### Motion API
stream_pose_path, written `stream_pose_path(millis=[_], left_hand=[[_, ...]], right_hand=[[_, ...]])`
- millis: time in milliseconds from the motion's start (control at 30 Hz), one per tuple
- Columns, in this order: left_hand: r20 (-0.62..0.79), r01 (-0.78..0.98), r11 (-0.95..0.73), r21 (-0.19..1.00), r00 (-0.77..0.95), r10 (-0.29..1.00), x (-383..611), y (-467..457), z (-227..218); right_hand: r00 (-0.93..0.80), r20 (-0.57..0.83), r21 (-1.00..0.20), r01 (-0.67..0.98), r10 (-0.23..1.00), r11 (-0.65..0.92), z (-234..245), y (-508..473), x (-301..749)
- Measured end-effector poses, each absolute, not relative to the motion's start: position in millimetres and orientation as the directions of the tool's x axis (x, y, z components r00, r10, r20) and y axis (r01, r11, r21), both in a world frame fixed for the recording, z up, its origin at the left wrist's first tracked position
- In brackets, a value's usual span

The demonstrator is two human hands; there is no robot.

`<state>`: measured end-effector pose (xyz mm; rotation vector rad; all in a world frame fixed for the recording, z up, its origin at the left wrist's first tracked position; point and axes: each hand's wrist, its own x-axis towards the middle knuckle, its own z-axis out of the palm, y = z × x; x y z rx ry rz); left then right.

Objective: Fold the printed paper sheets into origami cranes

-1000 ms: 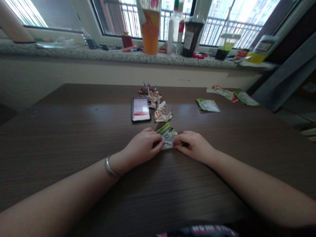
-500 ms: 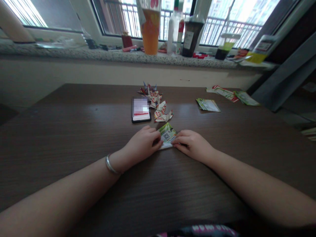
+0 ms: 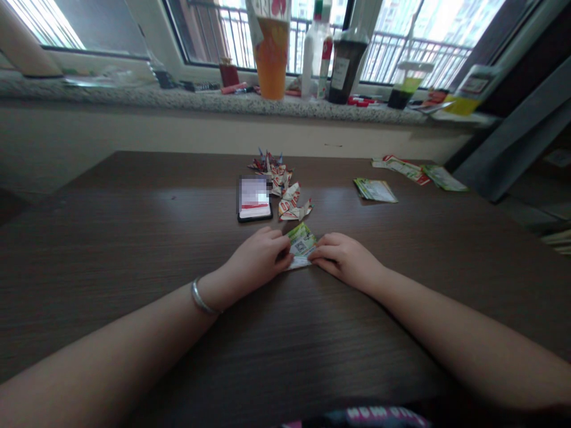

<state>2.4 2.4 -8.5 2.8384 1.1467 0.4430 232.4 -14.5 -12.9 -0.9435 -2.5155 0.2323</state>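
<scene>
A green-and-white printed paper (image 3: 301, 245) with a QR code lies on the dark wooden table between my hands. Its near edge is folded into a white strip. My left hand (image 3: 263, 252), with a silver bangle at the wrist, is closed on the paper's left side. On the right side, my right hand (image 3: 343, 257) pinches the same paper near the folded edge. Fingertips hide both side edges. Just beyond it lie folded paper pieces (image 3: 292, 203) with red print, and a phone (image 3: 255, 199) lies to their left.
A stack of printed papers (image 3: 375, 190) lies at the right, with a red-and-white strip (image 3: 405, 169) and another green paper (image 3: 444, 178) behind it. A cup of orange drink (image 3: 271, 56) and several bottles stand on the stone windowsill (image 3: 178, 101).
My right fingers have slid very slightly left along the paper's folded edge. My left hand and the other things look the same.
</scene>
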Motion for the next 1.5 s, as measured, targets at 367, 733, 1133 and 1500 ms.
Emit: stream_pose_path(millis=[367,733,1133,1500], left_hand=[[0.254,0.673,-0.725,0.145,0.683,0.684,2.8,3.0,-10.6],[0.244,0.692,-0.692,0.205,0.648,0.721,3.0,1.4,-8.9],[0.298,0.5,-0.857,0.122,0.805,0.512,-1.1,0.9,-8.1],[0.178,0.477,-0.873,-0.099,0.872,0.456,1.5,-8.6,-2.7]], right_hand=[[-0.673,0.337,-0.317,0.578,0.659,0.752,-10.8,-18.1,234.1],[-0.679,0.349,-0.303,0.571,0.646,0.763,-11.7,-16.6,234.3],[-0.665,0.332,-0.395,0.546,0.669,0.739,-14.0,-10.5,237.2],[-0.676,0.32,-0.283,0.601,0.664,0.748,-10.0,-11.7,235.7]])
